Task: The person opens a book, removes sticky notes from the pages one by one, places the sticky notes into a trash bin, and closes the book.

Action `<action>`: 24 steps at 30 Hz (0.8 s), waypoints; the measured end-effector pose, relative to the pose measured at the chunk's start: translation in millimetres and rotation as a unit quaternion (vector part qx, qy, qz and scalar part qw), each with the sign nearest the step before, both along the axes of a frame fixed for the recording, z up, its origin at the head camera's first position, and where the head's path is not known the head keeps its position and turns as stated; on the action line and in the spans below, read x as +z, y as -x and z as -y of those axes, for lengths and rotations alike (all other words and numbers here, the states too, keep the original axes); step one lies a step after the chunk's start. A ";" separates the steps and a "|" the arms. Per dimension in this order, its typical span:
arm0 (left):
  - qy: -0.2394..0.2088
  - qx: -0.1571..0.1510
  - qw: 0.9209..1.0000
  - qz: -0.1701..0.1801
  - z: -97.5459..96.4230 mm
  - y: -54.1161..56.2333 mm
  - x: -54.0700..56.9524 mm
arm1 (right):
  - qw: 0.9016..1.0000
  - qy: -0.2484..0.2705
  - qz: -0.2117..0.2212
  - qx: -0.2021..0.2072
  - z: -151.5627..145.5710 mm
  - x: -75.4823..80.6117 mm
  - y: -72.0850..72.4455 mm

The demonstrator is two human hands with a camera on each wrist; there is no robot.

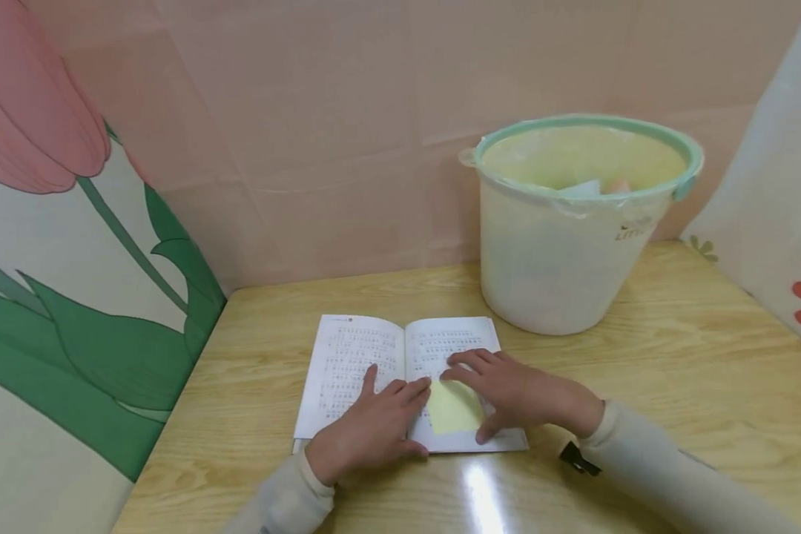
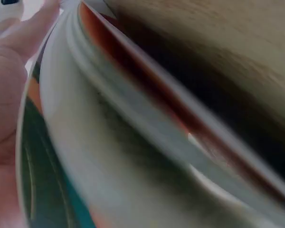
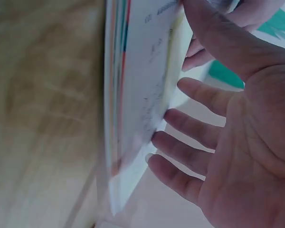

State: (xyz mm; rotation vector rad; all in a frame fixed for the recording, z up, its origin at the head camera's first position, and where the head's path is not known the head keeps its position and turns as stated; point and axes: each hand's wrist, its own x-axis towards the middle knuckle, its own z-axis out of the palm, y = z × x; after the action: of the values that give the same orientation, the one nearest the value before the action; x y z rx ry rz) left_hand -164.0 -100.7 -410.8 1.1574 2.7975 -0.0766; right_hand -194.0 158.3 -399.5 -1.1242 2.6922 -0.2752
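An open book with printed pages lies flat on the table. On its right page is a pale yellow sheet of note paper. My left hand lies over the centre fold, its fingertips at the sheet's left edge. Over the right page, my right hand has its fingers spread, thumb by the sheet's lower right corner and fingertips near its top. Curved pages fill the left wrist view beside the left hand. In the right wrist view, relaxed fingers of the right hand reach to the page.
A large whitish bucket with a green rim stands behind the book to the right, a bag lining it and paper inside. Pink cloth hangs at the table's back edge. A black clip is by the right sleeve.
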 end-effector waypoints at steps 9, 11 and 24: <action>0.013 -0.001 1.000 0.016 0.0 -0.4 -3.2 | 0.999 -0.038 0.019 -0.013 4.4 -6.3 -2.2; 0.006 -0.006 1.000 0.015 0.1 -0.2 -3.3 | 0.999 -0.038 0.020 -0.015 4.8 -7.3 -2.7; 0.002 -0.014 1.000 0.015 1.7 7.5 3.6 | 0.998 -0.066 0.006 0.004 4.5 -7.5 -5.2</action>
State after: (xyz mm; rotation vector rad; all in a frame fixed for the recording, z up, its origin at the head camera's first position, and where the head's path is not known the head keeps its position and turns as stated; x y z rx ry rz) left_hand -171.5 -102.5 -407.3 1.1878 2.7530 -0.0671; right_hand -188.8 153.8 -407.0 -1.0916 2.6511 -0.1016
